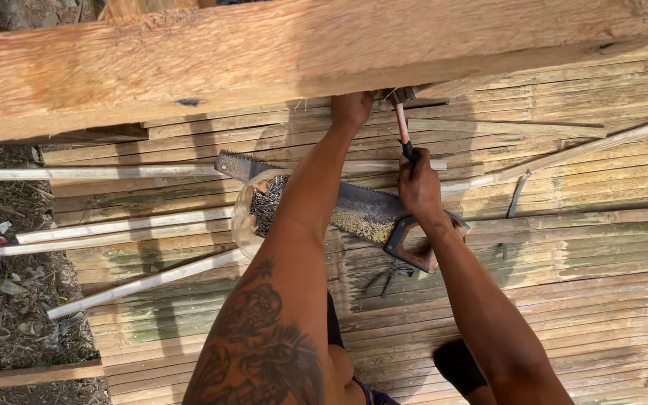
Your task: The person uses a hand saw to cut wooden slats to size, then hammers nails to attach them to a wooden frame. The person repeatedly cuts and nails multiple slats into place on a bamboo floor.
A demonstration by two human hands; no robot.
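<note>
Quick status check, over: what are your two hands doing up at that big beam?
Left hand pressed against wooden beam. Right hand grips hammer, head at beam. Handsaw and bag of nails below.

The wooden beam [279, 60] bars everything at twelve o'clock. Below the arms, a hand saw [354, 210] and a bag of nails [260, 210] crowd the bamboo floor [586, 300]; loose slats [121, 225] block nine o'clock. Four o'clock lies open.

split-bamboo floor [564, 300] carries handsaw [361, 210], bag of nails [260, 206] (open), loose slats [121, 225]
</note>
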